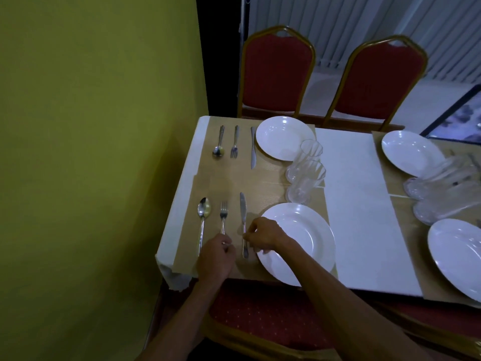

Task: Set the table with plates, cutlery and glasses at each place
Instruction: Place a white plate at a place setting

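Note:
At the near left place a spoon (203,220), a fork (223,214) and a knife (243,214) lie side by side left of a white plate (307,238). My left hand (216,259) pinches the fork's handle end. My right hand (263,235) pinches the knife's handle, its wrist over the plate's rim. Two clear glasses (304,168) stand between this plate and the far plate (283,138). The far place has a spoon (219,142), fork (235,142) and knife (253,149).
Two more white plates (411,152) (458,256) and a cluster of clear glasses (442,188) sit on the right mats. Red chairs (276,71) stand behind the table, another chair seat (260,316) is below my arms. A yellow-green wall (91,152) borders the left.

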{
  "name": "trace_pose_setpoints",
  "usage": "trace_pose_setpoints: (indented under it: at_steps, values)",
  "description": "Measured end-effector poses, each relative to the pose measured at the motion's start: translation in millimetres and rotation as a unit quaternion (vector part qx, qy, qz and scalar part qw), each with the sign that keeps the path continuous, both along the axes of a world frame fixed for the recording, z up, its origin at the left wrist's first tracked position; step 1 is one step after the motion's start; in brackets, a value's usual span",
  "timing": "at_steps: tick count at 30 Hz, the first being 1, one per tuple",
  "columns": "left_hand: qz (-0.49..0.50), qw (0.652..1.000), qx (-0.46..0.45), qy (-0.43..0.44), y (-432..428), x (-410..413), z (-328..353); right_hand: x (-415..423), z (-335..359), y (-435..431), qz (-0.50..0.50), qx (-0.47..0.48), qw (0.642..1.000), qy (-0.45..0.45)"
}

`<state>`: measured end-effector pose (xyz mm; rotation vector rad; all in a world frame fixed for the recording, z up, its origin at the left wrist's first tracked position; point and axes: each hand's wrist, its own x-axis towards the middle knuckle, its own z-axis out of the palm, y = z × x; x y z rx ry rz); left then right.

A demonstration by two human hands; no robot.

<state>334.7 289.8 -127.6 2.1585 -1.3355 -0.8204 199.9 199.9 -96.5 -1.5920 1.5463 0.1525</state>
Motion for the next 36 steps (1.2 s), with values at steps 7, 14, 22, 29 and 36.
trace_pose_setpoints:
  at_steps: [7, 14, 22, 29, 36]
  values:
    - [0.012, 0.998, 0.025, 0.060, -16.6, -40.0, 17.1, -51.1, 10.0, 0.1, -0.024, -0.029, 0.999, -0.013]
    - [0.035, 0.996, 0.037, 0.074, -9.0, -82.8, 14.3, -111.3, 21.6, 0.5, -0.031, -0.055, 0.998, -0.014]
    - [0.072, 0.995, 0.061, 0.032, 11.4, -107.7, 1.0, -203.4, 9.5, -3.9, -0.114, -0.132, 0.983, 0.059]
    - [0.082, 0.994, 0.076, 0.006, 16.4, -110.5, -0.7, -240.6, -16.0, 14.6, -0.085, -0.061, 0.994, 0.023]
    - [0.020, 0.998, 0.046, -0.025, 15.4, -115.9, 2.2, -249.4, -30.1, 12.7, -0.055, -0.073, 0.996, -0.002]
